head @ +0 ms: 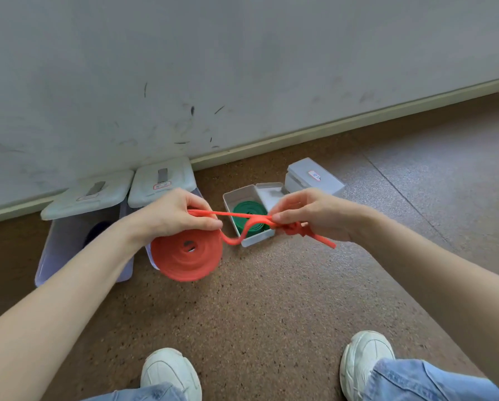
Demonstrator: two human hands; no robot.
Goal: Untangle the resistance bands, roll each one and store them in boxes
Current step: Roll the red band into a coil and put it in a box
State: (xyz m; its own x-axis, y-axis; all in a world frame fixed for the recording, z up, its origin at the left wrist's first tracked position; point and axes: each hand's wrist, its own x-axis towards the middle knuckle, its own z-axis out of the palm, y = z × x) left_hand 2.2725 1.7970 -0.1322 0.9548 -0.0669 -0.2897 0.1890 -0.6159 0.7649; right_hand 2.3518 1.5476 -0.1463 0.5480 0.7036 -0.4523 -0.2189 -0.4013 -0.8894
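At frame centre, the left hand is gripping the mostly rolled red band; the right hand is pinching its knotted tail. A green band is lying boxed; the red still needs storing.

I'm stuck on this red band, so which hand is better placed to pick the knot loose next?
Probably the right hand: it already pinches the red band right beside the knot. The left hand holds the rolled part, away from the knot.
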